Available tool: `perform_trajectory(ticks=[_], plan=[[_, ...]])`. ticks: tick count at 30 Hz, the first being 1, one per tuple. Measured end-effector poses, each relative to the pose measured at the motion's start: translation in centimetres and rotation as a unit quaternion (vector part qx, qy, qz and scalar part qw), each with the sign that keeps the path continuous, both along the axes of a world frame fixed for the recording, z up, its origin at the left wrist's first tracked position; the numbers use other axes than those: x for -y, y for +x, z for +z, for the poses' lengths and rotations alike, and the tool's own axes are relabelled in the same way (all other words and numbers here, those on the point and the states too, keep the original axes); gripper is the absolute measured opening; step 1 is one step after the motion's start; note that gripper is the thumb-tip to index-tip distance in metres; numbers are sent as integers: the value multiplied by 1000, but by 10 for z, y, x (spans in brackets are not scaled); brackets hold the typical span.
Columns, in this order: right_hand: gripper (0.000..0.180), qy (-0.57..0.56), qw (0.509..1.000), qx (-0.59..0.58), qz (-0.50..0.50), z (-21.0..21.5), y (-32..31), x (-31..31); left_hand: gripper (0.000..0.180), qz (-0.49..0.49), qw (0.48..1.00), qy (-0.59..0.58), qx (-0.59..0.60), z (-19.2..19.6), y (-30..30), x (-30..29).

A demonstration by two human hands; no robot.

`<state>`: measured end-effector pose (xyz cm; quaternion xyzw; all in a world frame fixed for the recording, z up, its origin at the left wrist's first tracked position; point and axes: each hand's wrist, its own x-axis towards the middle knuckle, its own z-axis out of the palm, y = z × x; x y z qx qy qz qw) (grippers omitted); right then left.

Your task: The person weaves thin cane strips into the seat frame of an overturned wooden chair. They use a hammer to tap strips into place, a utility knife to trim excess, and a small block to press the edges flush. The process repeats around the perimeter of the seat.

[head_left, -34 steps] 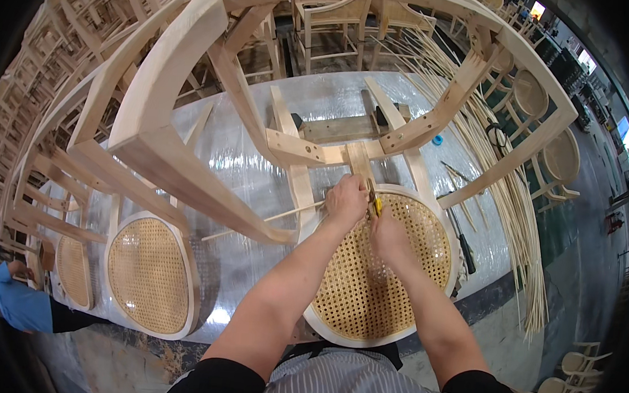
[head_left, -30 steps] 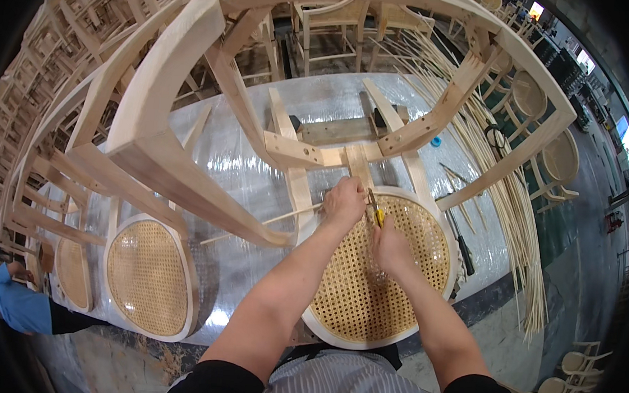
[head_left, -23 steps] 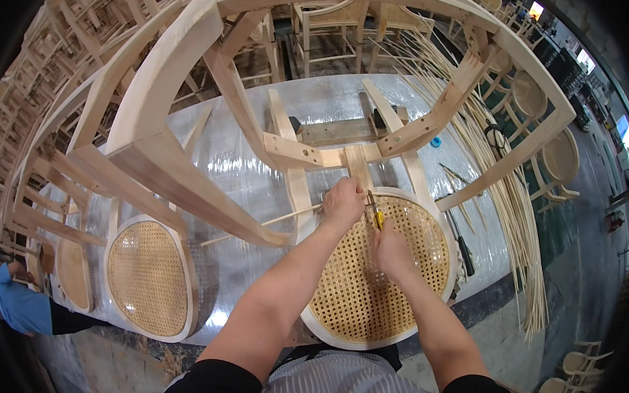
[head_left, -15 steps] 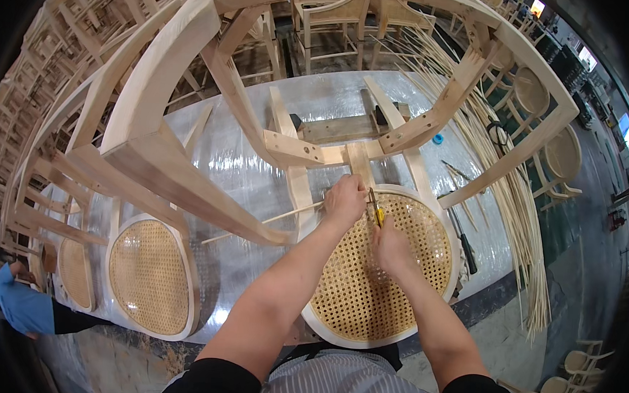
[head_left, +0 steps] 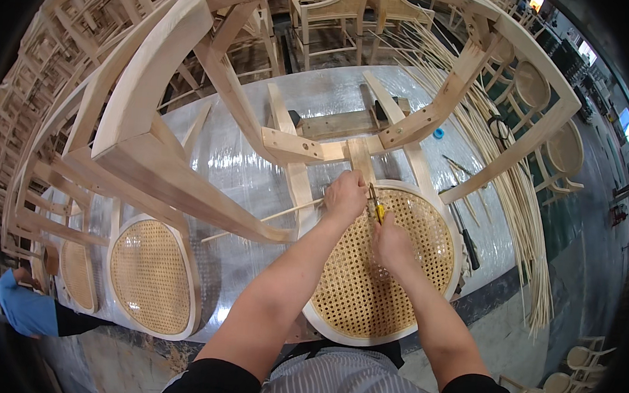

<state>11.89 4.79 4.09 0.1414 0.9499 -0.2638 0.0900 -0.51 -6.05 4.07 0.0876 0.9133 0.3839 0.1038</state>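
Note:
My left hand [head_left: 346, 196] is closed around a thin pale rattan strip [head_left: 276, 215], whose free length sticks out to the left, past the end of a wooden chair leg. My right hand [head_left: 393, 246] grips yellow-handled pliers [head_left: 379, 212]; their dark jaws point up, close beside my left fingers. Both hands are at the far edge of a rounded woven cane panel [head_left: 373, 294] with a pale wooden rim. This panel is part of a bare wooden chair frame [head_left: 289, 147] lying on the table, its legs and rails rising around my hands.
Plastic film covers the table [head_left: 223, 155]. At left are more chair frames and another cane panel [head_left: 150, 276]. Long rattan strips [head_left: 518, 230] hang over the right edge, near a dark-handled tool [head_left: 470, 249] and a blue ring [head_left: 439, 133]. A person in blue [head_left: 27, 305] is at far left.
The view has shifted slightly. My left hand keeps hold of the strip and my right hand the pliers, with almost no movement of either.

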Motion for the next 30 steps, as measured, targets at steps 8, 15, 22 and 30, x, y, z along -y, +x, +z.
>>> perform_trajectory(ticks=[8,15,22,30], plan=[[31,-21,999,42,-11,11,-5,4,11,-47,992,-4,-120,-15,10,5],[37,-37,997,74,2,26,-9,11,34,-28,979,-32,-201,-13,28,16],[60,-86,993,73,19,24,-2,-2,68,-111,974,-196,-24,17,43,-3],[71,-246,968,40,28,27,2,-2,62,-85,976,-199,14,-5,31,6]])
